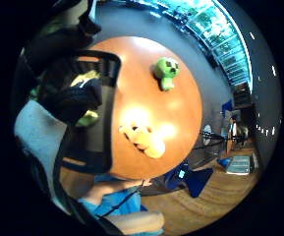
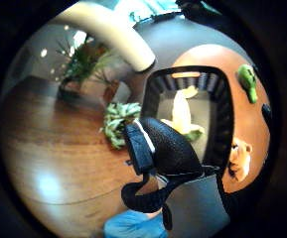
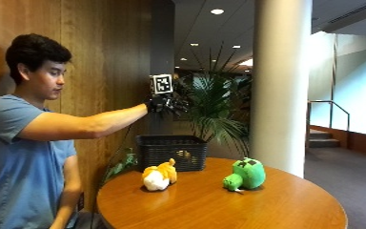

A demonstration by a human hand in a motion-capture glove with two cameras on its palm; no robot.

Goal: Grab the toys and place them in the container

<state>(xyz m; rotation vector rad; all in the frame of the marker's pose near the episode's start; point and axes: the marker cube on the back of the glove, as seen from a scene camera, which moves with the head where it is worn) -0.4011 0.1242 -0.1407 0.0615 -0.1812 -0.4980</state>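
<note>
Two toys sit on the surface while my gloved hand hangs above the basket, holding nothing.

The orange and white plush toy lies on the round wooden surface just in front of the black mesh basket, and the green plush toy sits apart from it, further along the surface. A yellow and green toy already lies inside the basket, which stands at the surface's edge near the wood-panelled wall. My right hand is raised well above the basket on an outstretched arm, its fingers loosely curled and released, grasping nothing. A potted palm and a white column stand behind the surface.
</note>
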